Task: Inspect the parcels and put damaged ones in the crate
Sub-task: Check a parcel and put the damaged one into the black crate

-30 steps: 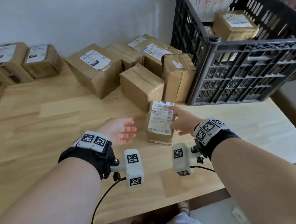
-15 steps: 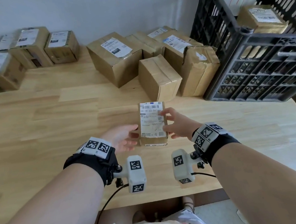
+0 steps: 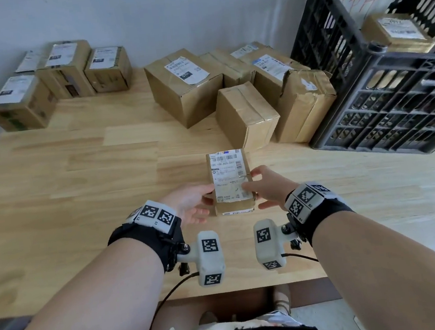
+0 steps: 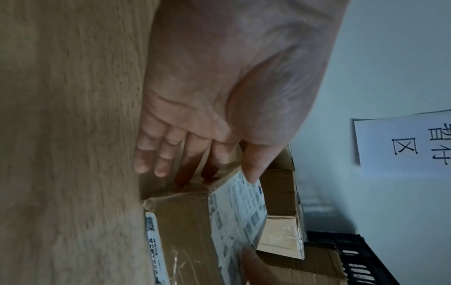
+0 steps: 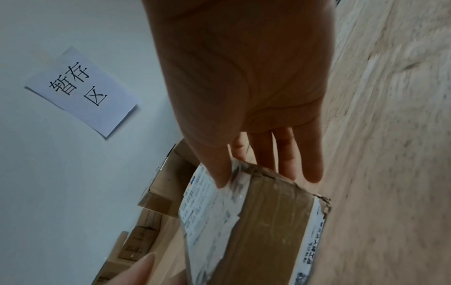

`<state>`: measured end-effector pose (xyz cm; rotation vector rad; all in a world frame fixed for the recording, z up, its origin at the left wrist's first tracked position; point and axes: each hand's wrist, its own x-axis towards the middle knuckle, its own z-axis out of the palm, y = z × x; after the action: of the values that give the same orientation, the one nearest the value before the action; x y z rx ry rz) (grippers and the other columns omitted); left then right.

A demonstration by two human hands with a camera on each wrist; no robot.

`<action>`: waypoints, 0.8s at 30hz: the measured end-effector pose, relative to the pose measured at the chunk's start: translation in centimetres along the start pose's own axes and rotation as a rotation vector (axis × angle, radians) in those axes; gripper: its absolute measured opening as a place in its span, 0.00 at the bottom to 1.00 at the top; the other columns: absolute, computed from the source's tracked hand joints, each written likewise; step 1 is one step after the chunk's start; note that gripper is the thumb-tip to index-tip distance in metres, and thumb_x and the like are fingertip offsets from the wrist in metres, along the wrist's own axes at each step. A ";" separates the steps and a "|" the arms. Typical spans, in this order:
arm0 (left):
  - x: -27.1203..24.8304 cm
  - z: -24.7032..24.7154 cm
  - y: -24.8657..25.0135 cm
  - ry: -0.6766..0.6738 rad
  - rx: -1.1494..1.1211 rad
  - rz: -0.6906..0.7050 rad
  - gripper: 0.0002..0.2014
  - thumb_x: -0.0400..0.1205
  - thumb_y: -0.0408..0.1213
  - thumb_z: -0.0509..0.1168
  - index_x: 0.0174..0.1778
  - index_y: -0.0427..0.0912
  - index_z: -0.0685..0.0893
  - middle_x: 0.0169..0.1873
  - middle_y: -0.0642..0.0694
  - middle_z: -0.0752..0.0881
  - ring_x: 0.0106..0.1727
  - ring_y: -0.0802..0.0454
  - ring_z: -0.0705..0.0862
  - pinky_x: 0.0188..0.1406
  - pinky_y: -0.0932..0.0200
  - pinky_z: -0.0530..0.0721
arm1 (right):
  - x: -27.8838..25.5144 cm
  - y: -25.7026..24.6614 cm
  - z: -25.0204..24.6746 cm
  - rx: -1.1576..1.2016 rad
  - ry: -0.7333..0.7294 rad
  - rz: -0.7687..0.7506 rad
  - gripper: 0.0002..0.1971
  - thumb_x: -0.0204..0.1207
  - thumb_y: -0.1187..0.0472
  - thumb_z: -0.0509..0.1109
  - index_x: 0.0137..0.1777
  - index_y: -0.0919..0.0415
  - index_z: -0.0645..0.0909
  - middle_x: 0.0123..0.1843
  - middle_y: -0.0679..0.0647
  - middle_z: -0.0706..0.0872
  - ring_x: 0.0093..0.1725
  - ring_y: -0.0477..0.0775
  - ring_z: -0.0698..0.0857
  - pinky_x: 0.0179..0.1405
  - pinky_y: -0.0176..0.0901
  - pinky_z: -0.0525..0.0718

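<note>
A small brown parcel (image 3: 230, 179) with a white shipping label on top is low over the wooden table (image 3: 78, 179), in front of me. My left hand (image 3: 204, 202) holds its left side, thumb on the label and fingers against the side and underneath (image 4: 214, 173). My right hand (image 3: 254, 190) holds the right side the same way, thumb on the label (image 5: 253, 173). The parcel's near corner (image 5: 322, 202) looks frayed and torn. The black slatted crate (image 3: 382, 110) stands at the back right and holds a labelled parcel (image 3: 395, 30).
Several parcels (image 3: 184, 87) are piled at the back middle, and a crumpled one (image 3: 303, 102) leans by the crate. More boxes (image 3: 67, 70) stand at the back left by the wall. A paper sign (image 5: 80, 90) hangs on the wall.
The parcel has come toward me from beside the pile. My left hand, open beside it before, now holds its left side. The right hand has kept its hold.
</note>
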<state>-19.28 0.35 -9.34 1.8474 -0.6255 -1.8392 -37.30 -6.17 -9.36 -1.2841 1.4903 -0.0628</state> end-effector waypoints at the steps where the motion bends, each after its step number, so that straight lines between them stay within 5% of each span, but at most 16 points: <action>1: -0.3 -0.1 0.0 0.015 0.004 -0.001 0.10 0.86 0.47 0.61 0.54 0.44 0.80 0.60 0.41 0.81 0.65 0.42 0.76 0.64 0.46 0.76 | -0.2 -0.1 0.1 0.020 -0.009 -0.001 0.24 0.83 0.56 0.68 0.76 0.57 0.65 0.66 0.59 0.84 0.63 0.58 0.84 0.54 0.52 0.87; 5: -0.8 -0.9 0.2 0.066 -0.025 0.055 0.21 0.85 0.51 0.63 0.69 0.43 0.78 0.72 0.38 0.75 0.77 0.42 0.69 0.71 0.42 0.71 | -0.9 -0.9 0.4 0.078 -0.028 -0.033 0.25 0.84 0.50 0.64 0.78 0.56 0.67 0.66 0.57 0.83 0.65 0.60 0.82 0.64 0.59 0.82; 7: -1.1 -1.3 0.4 0.081 -0.037 0.090 0.24 0.83 0.53 0.63 0.72 0.43 0.77 0.71 0.37 0.77 0.78 0.41 0.67 0.74 0.41 0.65 | -1.2 -1.4 0.5 0.082 -0.032 -0.053 0.25 0.85 0.45 0.62 0.77 0.56 0.69 0.67 0.56 0.81 0.65 0.59 0.81 0.67 0.60 0.81; 13: -2.3 -2.5 0.8 0.147 -0.007 0.171 0.16 0.80 0.48 0.69 0.60 0.44 0.84 0.62 0.43 0.85 0.65 0.44 0.78 0.70 0.42 0.66 | -2.0 -2.2 1.1 0.110 -0.040 -0.086 0.31 0.79 0.31 0.59 0.65 0.58 0.79 0.60 0.56 0.85 0.61 0.56 0.83 0.66 0.56 0.80; 19: -2.4 -2.5 0.1 0.223 0.105 0.180 0.12 0.81 0.41 0.70 0.58 0.41 0.84 0.53 0.45 0.89 0.57 0.46 0.84 0.52 0.49 0.70 | -2.3 -1.9 1.8 0.075 -0.052 -0.087 0.19 0.82 0.41 0.65 0.54 0.57 0.82 0.55 0.56 0.88 0.58 0.56 0.86 0.66 0.56 0.82; 24: -2.5 -2.5 -0.5 0.216 0.103 0.157 0.09 0.82 0.46 0.67 0.52 0.45 0.83 0.50 0.48 0.89 0.58 0.46 0.84 0.58 0.47 0.71 | -2.2 -1.7 2.2 0.070 -0.050 -0.095 0.20 0.82 0.40 0.64 0.54 0.58 0.82 0.52 0.55 0.88 0.51 0.54 0.85 0.64 0.55 0.84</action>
<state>-16.81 2.26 -7.63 1.9683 -0.7743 -1.5087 -34.99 -4.07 -7.69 -1.2903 1.3725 -0.1427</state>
